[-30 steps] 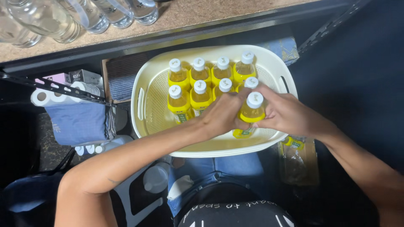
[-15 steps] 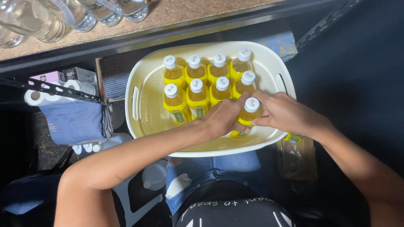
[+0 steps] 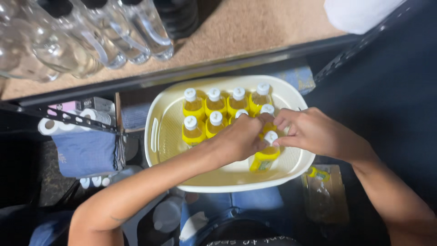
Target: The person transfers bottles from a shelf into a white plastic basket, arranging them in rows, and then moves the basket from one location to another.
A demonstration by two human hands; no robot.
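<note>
Lowered since the earlier frames: yellow bottle point(image 3: 265, 155), once held high between both hands, now down at the basket floor, white cap level with the knuckles. Camera view also slid, basket lower in frame, more shelf showing.

Left hand point(image 3: 239, 139) curled on the bottle's left side, fingers closed against neck and shoulder. Right hand point(image 3: 314, 132) pinching from the right, thumb and fingertips together at the cap. Both clamped on the same bottle.

Bottle in the near right part of the cream basket point(image 3: 157, 136), just in front of the second row of yellow bottles point(image 3: 214, 111), close to its right end. Long axis near upright, base tipped slightly toward the wearer. Both hands equally near, one each side.

Clear bottles point(image 3: 91, 41) on the shelf point(image 3: 255, 27) above, well apart.
</note>
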